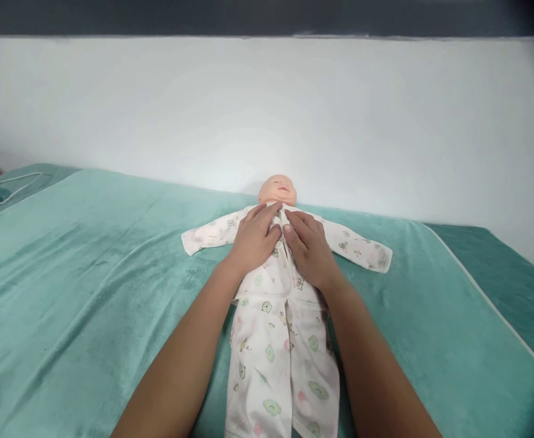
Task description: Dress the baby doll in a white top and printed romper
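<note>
On a green blanket, the doll lies near-to-far; left hand and right hand touch its shirt symmetrically, fingers apart from thumbs.

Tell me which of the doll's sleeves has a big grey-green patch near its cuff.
The sleeve on the right hand's side; the other sleeve looks mostly white near its cuff.

Hands bare — forearms bare too, smooth — tapering toward wrists.
</note>
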The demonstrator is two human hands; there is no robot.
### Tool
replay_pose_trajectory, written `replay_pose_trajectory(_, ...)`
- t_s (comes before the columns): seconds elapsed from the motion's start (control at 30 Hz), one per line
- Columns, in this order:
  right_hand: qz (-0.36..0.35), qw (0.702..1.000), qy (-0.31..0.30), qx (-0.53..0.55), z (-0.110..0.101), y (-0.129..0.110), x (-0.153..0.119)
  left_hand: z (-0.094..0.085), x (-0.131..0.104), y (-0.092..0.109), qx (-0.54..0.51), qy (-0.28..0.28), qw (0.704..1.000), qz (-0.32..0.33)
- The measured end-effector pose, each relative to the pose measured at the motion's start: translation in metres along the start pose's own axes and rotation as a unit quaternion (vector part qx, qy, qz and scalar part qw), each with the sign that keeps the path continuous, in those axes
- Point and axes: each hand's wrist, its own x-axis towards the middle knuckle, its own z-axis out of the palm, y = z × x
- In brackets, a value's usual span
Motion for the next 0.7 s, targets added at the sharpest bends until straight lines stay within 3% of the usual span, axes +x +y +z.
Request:
replay_pose_trajectory(0.2, 0.031, 1.000, -0.001, -0.005, 0.002, 0.006, 0.009, 0.002, 0.001, -0.002, 0.001, 0.006, 1.000, 0.008)
replay_pose_trajectory(0.47, 0.071, 0.997, -0.002, 0.034, 0.005, 0.013, 0.012, 0.002, -0.001, -0.004, 0.009, 0.036, 0.996, 0.085)
replay_pose_trajectory(0.6, 0.058, 0.993, 0.027, 0.095, 0.006, 0.016, 0.009, 0.003, -0.002, -0.005, -0.003, 0.058, 0.992, 0.109)
replay_pose_trajectory(0.7, 0.044, 0.988, 0.083, 0.123, 0.006, 0.013, 0.000, 0.004, -0.004, -0.005, -0.024, 0.099, 0.988, 0.116)
